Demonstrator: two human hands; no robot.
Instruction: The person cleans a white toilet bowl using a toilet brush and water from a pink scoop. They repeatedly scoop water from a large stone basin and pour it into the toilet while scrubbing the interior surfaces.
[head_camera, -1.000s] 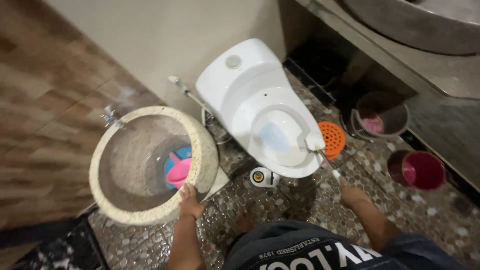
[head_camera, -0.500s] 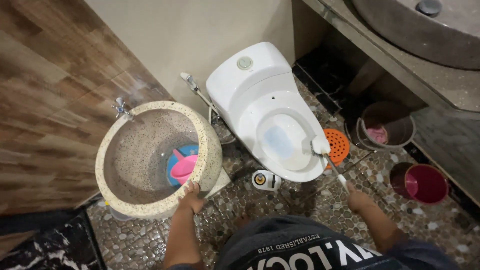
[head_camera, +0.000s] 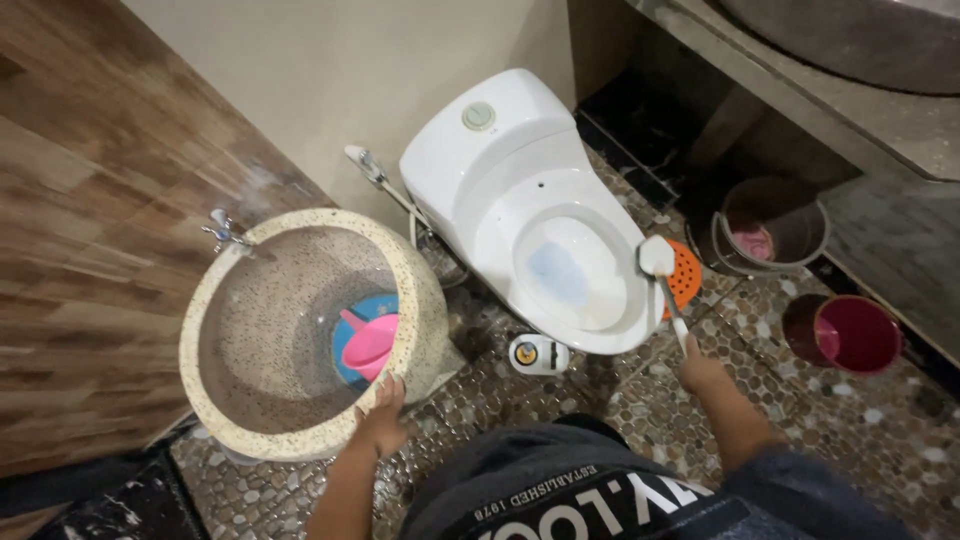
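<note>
My right hand (head_camera: 700, 372) grips the handle of a white toilet brush (head_camera: 657, 257), whose head rests on the right rim of the white toilet bowl (head_camera: 570, 270). The bowl holds bluish water. My left hand (head_camera: 383, 415) rests on the near rim of a large round speckled stone tub (head_camera: 230, 400). Inside the tub lies a pink scoop (head_camera: 368, 345) over something blue.
A small white bottle (head_camera: 538, 354) lies on the pebble floor below the toilet. An orange round drain cover (head_camera: 685, 275), a grey bucket (head_camera: 770, 235) and a maroon bucket (head_camera: 845, 335) stand to the right. A spray hose (head_camera: 375, 178) hangs by the wall.
The brush head has moved up along the right rim of the toilet. My left hand stays on the tub's rim. The camera view has shifted slightly.
</note>
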